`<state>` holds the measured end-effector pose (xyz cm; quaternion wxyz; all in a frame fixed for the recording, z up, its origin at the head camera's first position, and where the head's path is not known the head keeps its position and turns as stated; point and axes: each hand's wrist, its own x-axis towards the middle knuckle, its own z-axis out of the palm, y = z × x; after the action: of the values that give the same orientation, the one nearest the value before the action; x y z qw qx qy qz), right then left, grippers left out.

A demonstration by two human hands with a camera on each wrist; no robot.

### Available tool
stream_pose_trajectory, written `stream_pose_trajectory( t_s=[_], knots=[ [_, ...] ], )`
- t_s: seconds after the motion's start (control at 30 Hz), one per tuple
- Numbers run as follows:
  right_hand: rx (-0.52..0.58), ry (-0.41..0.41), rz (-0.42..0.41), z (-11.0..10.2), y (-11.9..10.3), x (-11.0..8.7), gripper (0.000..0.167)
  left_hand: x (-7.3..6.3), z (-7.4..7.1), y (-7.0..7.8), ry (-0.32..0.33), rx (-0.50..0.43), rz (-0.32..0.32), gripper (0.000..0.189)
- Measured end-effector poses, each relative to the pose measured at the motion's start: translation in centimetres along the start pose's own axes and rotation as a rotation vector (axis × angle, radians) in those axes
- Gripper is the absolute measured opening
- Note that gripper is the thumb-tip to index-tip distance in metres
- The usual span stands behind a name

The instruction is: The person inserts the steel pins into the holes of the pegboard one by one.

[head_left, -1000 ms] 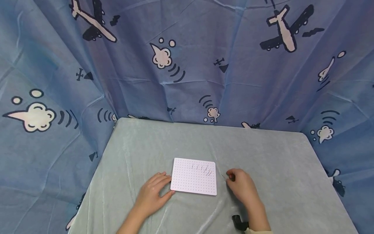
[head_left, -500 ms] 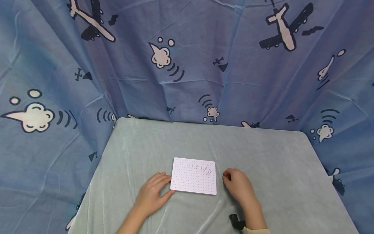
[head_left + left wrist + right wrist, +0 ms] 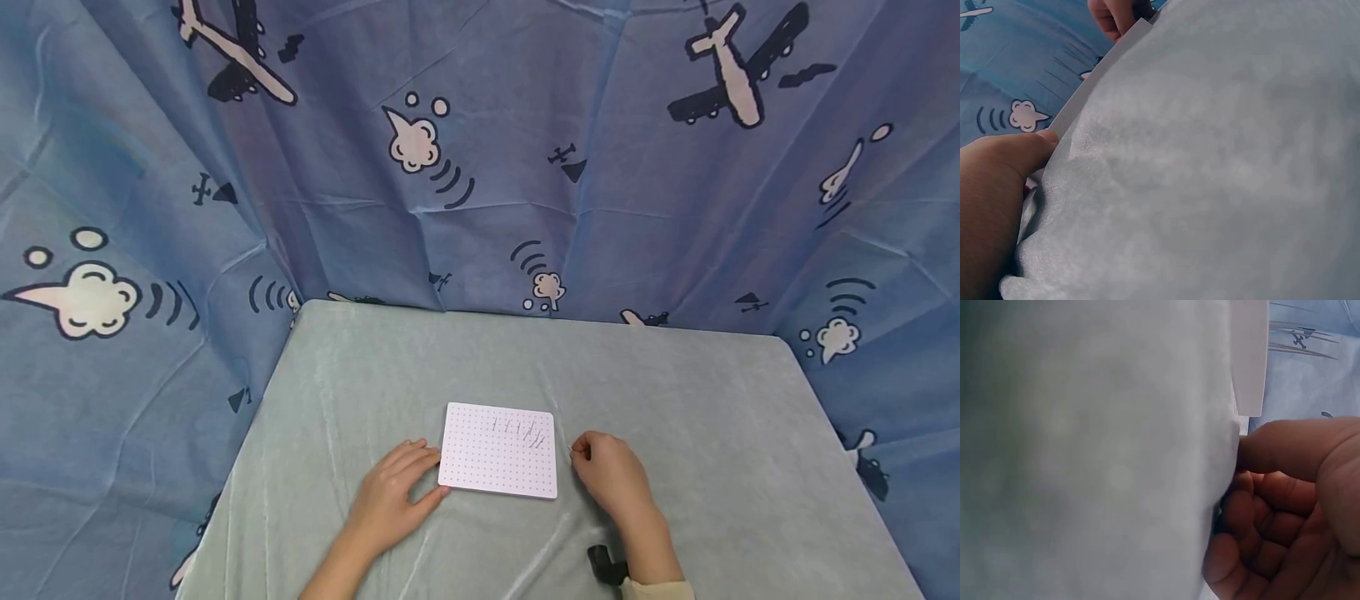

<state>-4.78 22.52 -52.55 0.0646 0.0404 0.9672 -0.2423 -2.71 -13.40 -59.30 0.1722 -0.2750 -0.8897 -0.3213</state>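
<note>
A white pegboard [image 3: 480, 467] with rows of small holes lies flat on the grey cloth. Several thin pins [image 3: 519, 428] stand in its far right part. At its near left corner, my left hand [image 3: 390, 496] rests with fingers straight along the left side and the thumb at the near edge; in the left wrist view the thumb touches the board's side. Just right of the board, my right hand [image 3: 613, 477] pinches a thin, light pin [image 3: 569, 449] at the cloth, mostly hidden by thumb and forefinger. Its other fingers are curled in the right wrist view.
Soft grey cloth [image 3: 390, 358] with creases covers the table. A blue curtain [image 3: 480, 167] printed with aeroplanes hangs behind and at both sides. A black device [image 3: 606, 567] sits at the right wrist, beside a pale sleeve [image 3: 656, 591].
My right hand has moved slightly left towards the board, its fingertips closing over the thin pin on the cloth, then stayed there. The left hand and the pegboard have not moved.
</note>
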Motion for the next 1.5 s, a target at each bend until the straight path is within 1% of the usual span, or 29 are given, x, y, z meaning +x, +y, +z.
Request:
stream_pose_trajectory(
  t_s=[0.13,0.27,0.33,0.53,0.63,0.77,0.87,0.97,1.07,1.17,1.27,1.4,1.5],
  knots=[
    [-0.011,-0.016,-0.009,0.0,-0.2,-0.1,0.012,0.0,0.0,-0.1,0.001,0.005,-0.001,0.05],
    [-0.015,-0.038,-0.009,0.1,-0.3,-0.2,0.011,0.0,0.0,-0.1,0.004,0.003,0.004,0.05],
    [-0.007,-0.034,-0.007,0.1,-0.2,-0.2,0.011,0.0,0.1,-0.2,0.005,0.003,0.009,0.05],
    [0.015,-0.001,0.004,0.2,0.3,-0.2,0.008,-0.1,0.1,-0.2,-0.011,0.007,-0.014,0.048],
    [0.017,0.005,0.001,0.2,0.5,0.0,0.011,0.0,0.2,-0.2,-0.01,0.004,-0.017,0.049],
    [0.023,-0.009,-0.001,0.2,0.6,0.0,0.014,0.0,0.1,-0.1,-0.012,-0.003,-0.019,0.05],
    [0.027,-0.023,-0.002,0.2,0.4,0.0,0.011,0.1,0.0,0.0,-0.02,-0.007,-0.027,0.049],
    [0.031,-0.019,0.003,0.1,0.3,0.0,0.007,0.1,-0.1,0.0,-0.03,-0.012,-0.038,0.048],
    [0.05,-0.002,-0.004,0.1,0.2,0.0,0.004,0.0,-0.2,0.1,-0.042,-0.012,-0.047,0.047],
    [0.08,0.021,-0.01,0.0,0.0,0.1,0.01,0.0,-0.2,0.0,-0.044,-0.011,-0.047,0.047],
    [0.122,0.062,-0.021,0.0,-0.3,0.2,0.011,0.0,-0.2,0.0,-0.036,-0.008,-0.037,0.047],
    [0.183,0.133,-0.041,0.0,-1.0,0.3,0.007,0.0,0.0,-0.1,-0.017,-0.004,-0.023,0.048],
    [0.22,0.183,-0.057,0.0,-1.6,0.3,0.004,0.0,0.1,-0.2,-0.016,-0.004,-0.024,0.048]
  ],
)
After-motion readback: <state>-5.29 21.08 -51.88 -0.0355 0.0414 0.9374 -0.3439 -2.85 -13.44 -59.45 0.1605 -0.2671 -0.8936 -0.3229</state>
